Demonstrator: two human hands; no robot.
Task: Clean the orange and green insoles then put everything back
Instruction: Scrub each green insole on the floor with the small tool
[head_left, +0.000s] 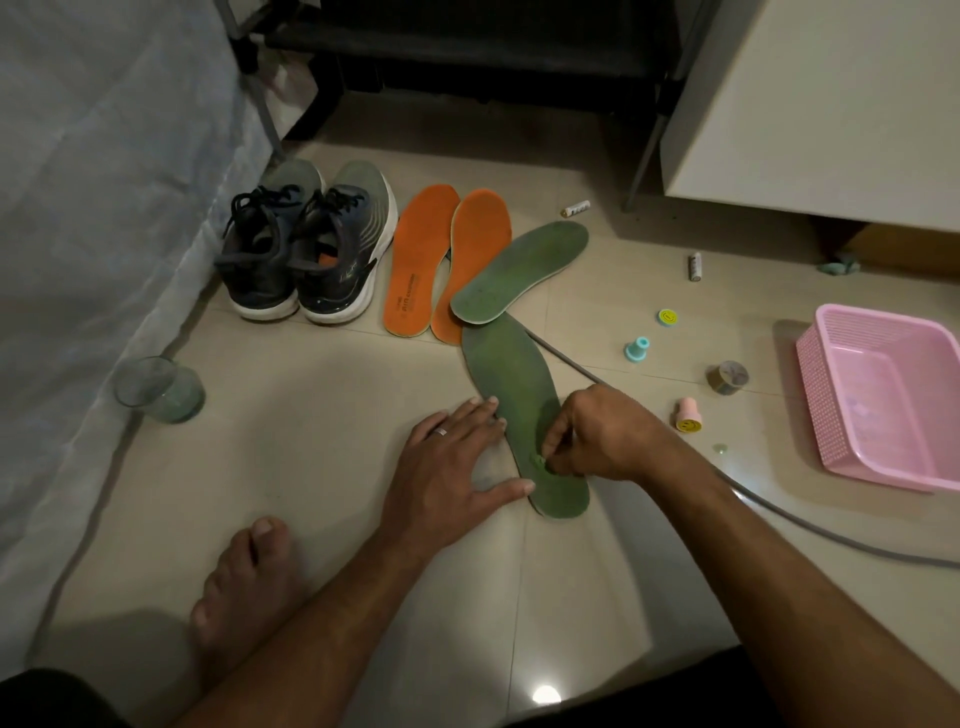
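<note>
Head view: task looks mid-way, by my read. All 4 insoles out on the floor; shoes (306, 249) w/o them, so refit is left.

Right hand (597, 436) grip: fingers curled, pinching a small green bit on the near green insole (511, 374). Left hand (457, 462) flat, fingers straight, pressing that insole's left edge.

Far green insole (519, 273) beyond the grip; orange insoles (447, 260) beyond-left.
</note>
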